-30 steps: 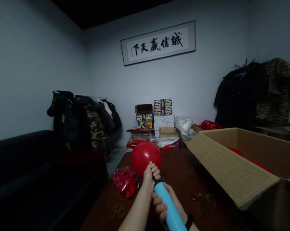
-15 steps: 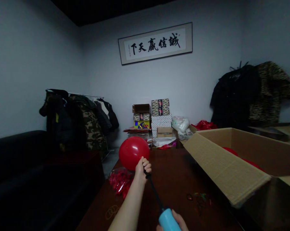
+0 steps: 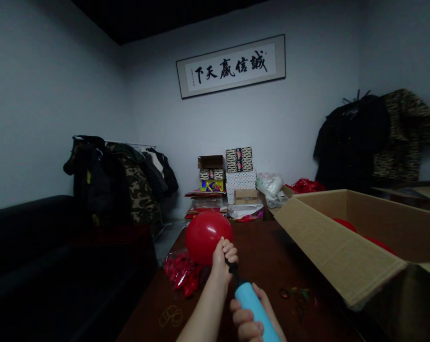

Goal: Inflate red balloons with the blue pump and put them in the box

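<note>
My left hand (image 3: 223,256) is closed around the neck of a red balloon (image 3: 206,235), pinching it onto the black nozzle of a hand pump. The balloon is round and partly inflated, held above the dark wooden table (image 3: 268,256). My right hand (image 3: 248,319) grips the light blue barrel of the pump (image 3: 254,310) at the bottom edge of the view. Only a short piece of the black rod shows between barrel and nozzle.
A large open cardboard box (image 3: 346,247) with red balloons inside stands at the right. A clear bag of uninflated red balloons (image 3: 181,275) and rubber bands (image 3: 171,314) lie on the table. Stacked boxes (image 3: 236,175) sit at the far end, a black sofa (image 3: 40,247) at the left.
The pump was drawn out half a second ago with a long black rod showing; now the blue barrel is pushed back toward the balloon. The balloon has shifted slightly right.
</note>
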`<state>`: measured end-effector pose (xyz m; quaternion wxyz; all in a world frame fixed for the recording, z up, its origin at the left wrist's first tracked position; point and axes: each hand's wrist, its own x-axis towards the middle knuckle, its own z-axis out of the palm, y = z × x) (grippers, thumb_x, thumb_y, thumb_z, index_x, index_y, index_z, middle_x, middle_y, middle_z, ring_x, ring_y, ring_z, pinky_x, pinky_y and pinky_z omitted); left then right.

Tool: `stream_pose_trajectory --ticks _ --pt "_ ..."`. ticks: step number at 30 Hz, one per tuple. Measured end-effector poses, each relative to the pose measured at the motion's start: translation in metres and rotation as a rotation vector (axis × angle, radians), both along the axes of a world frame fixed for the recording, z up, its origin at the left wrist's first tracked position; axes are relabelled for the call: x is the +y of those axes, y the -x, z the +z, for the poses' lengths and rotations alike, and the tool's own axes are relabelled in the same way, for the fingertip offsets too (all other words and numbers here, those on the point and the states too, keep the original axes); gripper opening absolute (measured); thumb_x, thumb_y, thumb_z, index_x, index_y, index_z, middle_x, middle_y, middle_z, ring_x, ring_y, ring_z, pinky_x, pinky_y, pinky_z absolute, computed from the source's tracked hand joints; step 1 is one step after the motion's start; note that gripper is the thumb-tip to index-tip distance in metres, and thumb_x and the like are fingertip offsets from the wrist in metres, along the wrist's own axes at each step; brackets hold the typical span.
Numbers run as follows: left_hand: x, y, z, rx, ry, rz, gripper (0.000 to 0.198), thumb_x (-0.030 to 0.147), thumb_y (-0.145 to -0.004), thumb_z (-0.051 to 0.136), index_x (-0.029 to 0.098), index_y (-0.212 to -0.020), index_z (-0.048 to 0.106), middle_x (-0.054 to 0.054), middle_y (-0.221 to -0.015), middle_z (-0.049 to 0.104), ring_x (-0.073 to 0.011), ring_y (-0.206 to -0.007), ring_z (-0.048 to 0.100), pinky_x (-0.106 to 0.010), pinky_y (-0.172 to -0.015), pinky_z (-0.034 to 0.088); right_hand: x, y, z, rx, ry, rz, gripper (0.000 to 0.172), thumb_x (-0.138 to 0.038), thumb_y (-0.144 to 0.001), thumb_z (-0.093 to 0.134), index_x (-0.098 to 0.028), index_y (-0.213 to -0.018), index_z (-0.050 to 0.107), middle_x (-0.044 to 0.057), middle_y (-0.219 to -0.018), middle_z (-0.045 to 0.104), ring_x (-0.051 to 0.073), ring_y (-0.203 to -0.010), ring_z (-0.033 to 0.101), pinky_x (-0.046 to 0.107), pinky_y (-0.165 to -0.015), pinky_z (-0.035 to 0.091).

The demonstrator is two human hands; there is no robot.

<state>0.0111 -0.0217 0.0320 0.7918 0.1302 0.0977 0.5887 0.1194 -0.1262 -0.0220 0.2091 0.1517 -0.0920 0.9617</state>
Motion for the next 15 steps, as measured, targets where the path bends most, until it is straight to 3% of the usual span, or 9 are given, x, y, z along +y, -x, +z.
stream_pose_trajectory --ticks 7,11,15 --pt "-0.009 -0.007 -0.007 0.123 0.013 -0.022 0.038 0.03 -0.083 0.054 0.021 -0.059 0.026 0.01 -0.044 0.022 -0.0038 -0.03 0.023 -0.014 -0.031 0.012 0.023 0.012 -0.009 -0.02 -0.019 -0.007 0.051 -0.053 -0.068 0.066 -0.012 -0.09 0.044 -0.011 -0.059 0.045 -0.002 -0.041 0.038 0.009 -0.04 0.027" --pt "-0.004 0.0 -0.014 0.144 0.065 0.015 0.037 0.029 -0.083 0.053 0.021 -0.06 0.025 0.01 -0.044 0.024 -0.0038 -0.031 0.025 -0.014 -0.031 0.012 0.014 0.011 -0.025 -0.088 -0.011 -0.019 0.053 -0.054 -0.064 0.07 -0.012 -0.087 0.046 -0.01 -0.057 0.047 -0.003 -0.04 0.036 0.008 -0.038 0.023" --pt "0.006 0.006 -0.016 0.142 0.101 0.069 0.035 0.027 -0.085 0.049 0.02 -0.06 0.026 0.01 -0.044 0.027 -0.0034 -0.03 0.027 -0.013 -0.031 0.013 -0.005 0.002 -0.04 -0.26 -0.092 -0.186 0.055 -0.066 -0.062 0.063 -0.013 -0.071 0.052 -0.01 -0.046 0.041 -0.001 -0.038 0.034 0.009 -0.037 0.023"
